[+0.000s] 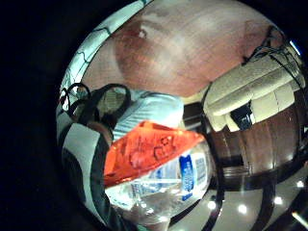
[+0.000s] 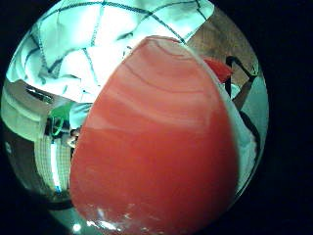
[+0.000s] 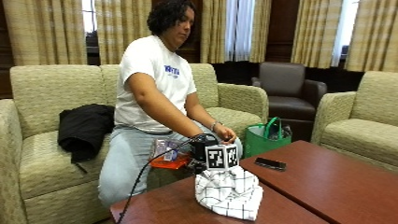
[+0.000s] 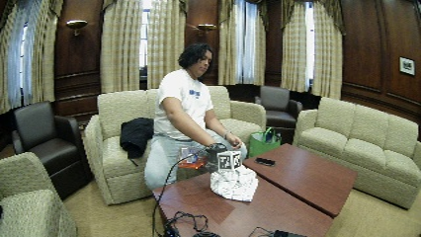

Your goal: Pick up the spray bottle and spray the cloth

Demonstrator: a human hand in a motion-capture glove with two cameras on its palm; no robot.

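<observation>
wooden table edge: clear, orange-topped spray bottle beside checked cloth.

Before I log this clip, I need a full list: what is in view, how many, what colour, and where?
spray bottle: one, clear with orange top, held at the table's near edge, beside the person's lap
cloth: one, white with dark checks, bunched on the table
table: dark reddish wood, in front of the sofa
phone: one, black, on the table
bag: one, green, beside the sofa
jacket: one, black, on the sofa
sofa: beige, behind the person
right hand: black glove, grips the spray bottle
</observation>
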